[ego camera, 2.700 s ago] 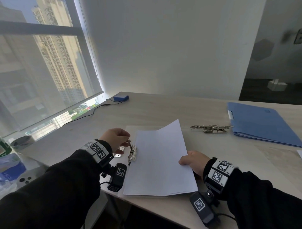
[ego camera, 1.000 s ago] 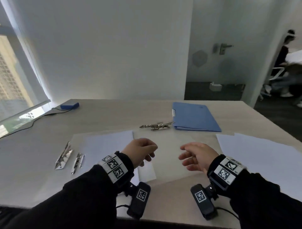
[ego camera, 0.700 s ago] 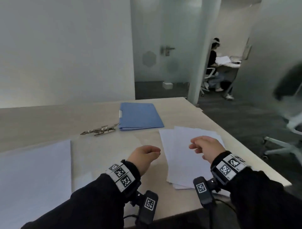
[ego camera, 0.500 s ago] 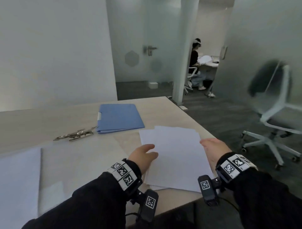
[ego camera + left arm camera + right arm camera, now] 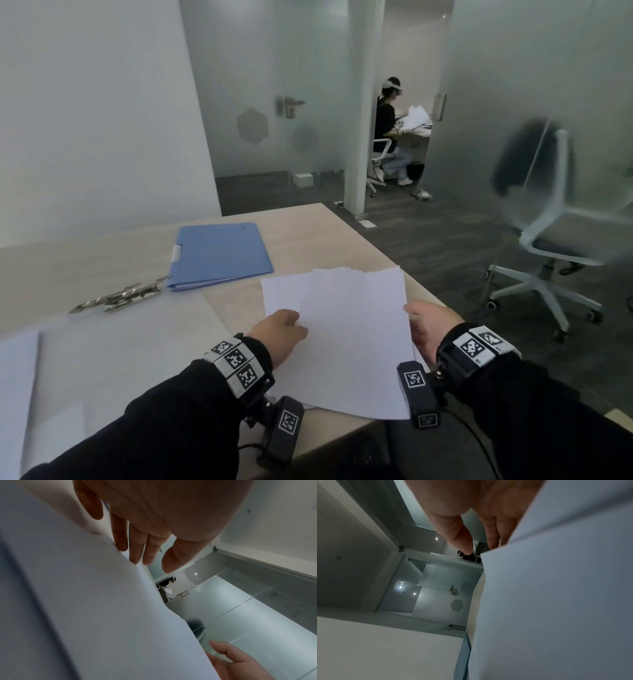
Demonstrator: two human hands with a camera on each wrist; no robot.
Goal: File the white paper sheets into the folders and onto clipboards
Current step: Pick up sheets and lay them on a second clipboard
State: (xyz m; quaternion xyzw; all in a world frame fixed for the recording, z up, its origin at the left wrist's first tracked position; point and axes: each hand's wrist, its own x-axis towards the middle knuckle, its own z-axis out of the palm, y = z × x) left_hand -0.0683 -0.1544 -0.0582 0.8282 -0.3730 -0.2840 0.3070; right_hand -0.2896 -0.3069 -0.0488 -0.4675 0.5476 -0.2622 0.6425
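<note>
Both hands on the paper stack: left hand flat, right hand gripping its edge; blue folder beyond the left.

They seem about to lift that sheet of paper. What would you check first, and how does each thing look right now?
1. Left hand on the top sheet: ok, fingers at its left edge.
2. Right hand on the sheet: ok, holding its right edge.
3. Only one sheet taken from the paper stack: cannot tell; several far edges show fanned.
4. Blue folder ready to receive paper: not ok, it lies closed.
5. Metal clip out of the way: ok, it lies apart, left of the folder.
</note>
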